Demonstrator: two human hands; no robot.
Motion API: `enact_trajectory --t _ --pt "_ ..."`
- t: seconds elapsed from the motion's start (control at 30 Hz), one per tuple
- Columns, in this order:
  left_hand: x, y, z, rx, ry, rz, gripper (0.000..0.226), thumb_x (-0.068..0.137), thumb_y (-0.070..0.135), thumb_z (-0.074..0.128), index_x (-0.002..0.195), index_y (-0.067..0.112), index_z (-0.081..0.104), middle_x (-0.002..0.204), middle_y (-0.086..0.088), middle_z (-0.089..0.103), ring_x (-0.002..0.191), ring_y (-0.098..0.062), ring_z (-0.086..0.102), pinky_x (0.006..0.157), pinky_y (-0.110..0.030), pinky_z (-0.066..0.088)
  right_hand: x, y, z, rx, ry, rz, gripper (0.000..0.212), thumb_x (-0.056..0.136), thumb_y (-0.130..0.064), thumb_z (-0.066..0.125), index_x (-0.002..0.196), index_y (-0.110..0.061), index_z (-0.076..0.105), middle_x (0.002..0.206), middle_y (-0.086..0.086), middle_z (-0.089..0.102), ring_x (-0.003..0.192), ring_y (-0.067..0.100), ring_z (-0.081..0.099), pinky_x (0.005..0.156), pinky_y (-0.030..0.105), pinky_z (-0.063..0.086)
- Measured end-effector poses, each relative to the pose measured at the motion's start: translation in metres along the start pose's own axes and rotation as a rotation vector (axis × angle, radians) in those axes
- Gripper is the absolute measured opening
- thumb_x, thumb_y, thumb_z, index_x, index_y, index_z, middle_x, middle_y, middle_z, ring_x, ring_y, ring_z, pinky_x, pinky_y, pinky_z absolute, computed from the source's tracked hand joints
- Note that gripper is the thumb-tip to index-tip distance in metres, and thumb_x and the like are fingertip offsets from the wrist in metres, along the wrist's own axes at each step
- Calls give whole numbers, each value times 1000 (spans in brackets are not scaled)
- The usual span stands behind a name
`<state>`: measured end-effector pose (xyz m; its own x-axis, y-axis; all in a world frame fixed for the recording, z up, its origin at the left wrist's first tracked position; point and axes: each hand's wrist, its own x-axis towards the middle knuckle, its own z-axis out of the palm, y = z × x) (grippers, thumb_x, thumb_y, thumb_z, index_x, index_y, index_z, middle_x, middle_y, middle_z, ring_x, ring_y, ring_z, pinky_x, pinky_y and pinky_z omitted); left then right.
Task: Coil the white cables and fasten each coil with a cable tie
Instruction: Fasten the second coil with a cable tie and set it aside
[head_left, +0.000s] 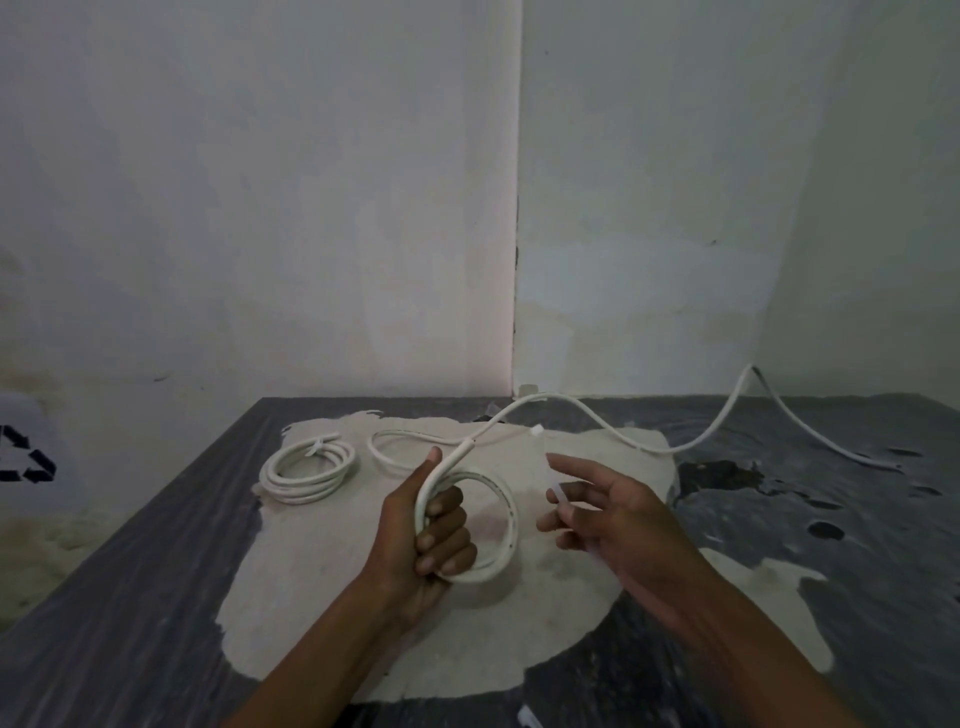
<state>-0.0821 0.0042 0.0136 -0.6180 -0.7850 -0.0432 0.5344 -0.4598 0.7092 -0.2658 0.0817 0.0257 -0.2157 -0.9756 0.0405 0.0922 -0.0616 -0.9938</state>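
Take the pale worn patch (405, 613) in the middle of the dark table (130, 597) as your marker. At its far left corner lies a finished coil (307, 470) of white cable, flat on the surface, with a cable tie (318, 446) cinched across its far side. Just right of that coil, still on the patch's far edge, a single loose loop (387, 451) of cable rests on the surface. From above the patch's middle the free length of the white cable (613, 431) rises, runs toward the far right corner of the table, touches the patch's right edge, climbs against the wall (675, 208) and drops back onto the dark surface beyond. Nothing lies between your hands and the patch; the finished coil and the loose loop sit well behind them. Your left hand (426, 530) is above the patch's centre, its fingers curled tightly round the near side of a partial coil (498, 525) held upright, with your thumb laid along the cable where it leaves the coil. Your right hand (613, 512) hovers over the right half of the patch, near that coil but apart from it, with the index finger stretched out and the other fingers loosely bent; a pale translucent strip (563, 493) shows between them, seemingly pinched, though blur hides what it is.
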Motion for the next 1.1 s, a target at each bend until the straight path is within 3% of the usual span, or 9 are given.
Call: enact_trajectory --t 0.1,0.23,0.37,0.53,0.67,0.77,0.93,1.03,1.1 --pt "-1 -3 0 41 32 23 56 93 44 42 46 13 40 29 0 31 21 -9 26 31 -13 23 -5 -3 2 -46 -109 38 37 93 5 47 108 -19 71 81 7 58 53 12 49 44 22 34" --pt "-1 -3 2 79 92 62 58 97 42 38 47 13 39 29 0 30 21 -9 26 30 -13 24 -13 -6 10 -197 -137 -24 22 99 -26 50 100 -24 72 68 -2 48 49 7 34 44 20 28" --pt "-3 -2 3 95 112 85 57 97 40 36 46 14 40 29 0 30 21 -9 25 31 -13 23 -16 -4 14 -187 -101 -89 16 97 -20 54 101 -17 69 66 -9 56 52 8 41 48 21 35" --pt "-4 -2 5 164 105 79 56 97 40 37 47 14 40 30 0 29 21 -9 25 31 -15 23 -17 -4 13 -195 -31 -116 12 93 -19 60 96 -15 71 73 2 67 64 12 63 59 20 50" --pt "-6 -7 10 467 134 135 57 98 38 37 47 13 42 33 -3 32 25 -13 27 34 -17 27 -14 -7 9 -145 36 -124 16 82 -28 68 93 -20 77 88 -3 75 83 13 71 70 24 54" --pt "-7 -12 13 672 131 143 59 97 39 38 44 15 48 36 -4 38 29 -14 32 39 -20 31 -13 -12 4 -75 56 -136 25 74 -36 71 89 -18 79 74 -4 69 70 12 63 59 23 47" --pt "-10 -20 21 1107 111 209 54 93 47 36 54 17 58 44 1 52 37 -9 45 49 -22 43 -15 -9 0 -190 14 -284 24 101 -16 45 92 -16 67 64 -8 60 64 10 58 60 24 46" --pt "-16 -23 28 1180 35 257 53 88 52 33 55 19 58 45 3 54 40 -6 48 52 -18 45 -18 -3 11 -369 9 -361 23 101 -31 43 91 -23 62 65 -23 58 62 -3 55 61 15 41" --pt "-21 -24 32 1150 -1 242 51 87 50 33 58 16 57 47 2 54 39 -8 48 52 -19 46 -20 4 19 -449 12 -450 26 96 -47 48 96 -25 62 80 -19 65 77 2 64 67 20 50"
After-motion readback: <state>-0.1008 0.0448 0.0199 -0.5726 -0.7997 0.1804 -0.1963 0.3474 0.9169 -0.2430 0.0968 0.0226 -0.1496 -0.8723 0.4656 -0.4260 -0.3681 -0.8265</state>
